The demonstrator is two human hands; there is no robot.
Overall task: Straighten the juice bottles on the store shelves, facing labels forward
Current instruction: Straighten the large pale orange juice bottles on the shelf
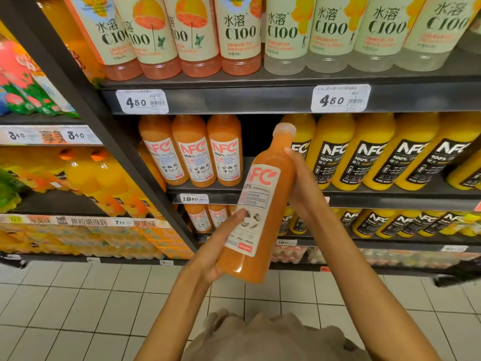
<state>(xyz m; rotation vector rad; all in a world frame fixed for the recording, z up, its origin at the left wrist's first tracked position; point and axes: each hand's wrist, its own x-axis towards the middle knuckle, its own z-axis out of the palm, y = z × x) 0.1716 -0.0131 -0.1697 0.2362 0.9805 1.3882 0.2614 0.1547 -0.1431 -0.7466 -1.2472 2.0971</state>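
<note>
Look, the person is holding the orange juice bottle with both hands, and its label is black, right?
Not quite. The head view shows both hands, left hand and right hand, holding the guava juice bottle, but its label is white with pink-red NFC lettering. The black labels are on the yellow orange juice bottles standing on the shelf.
</note>
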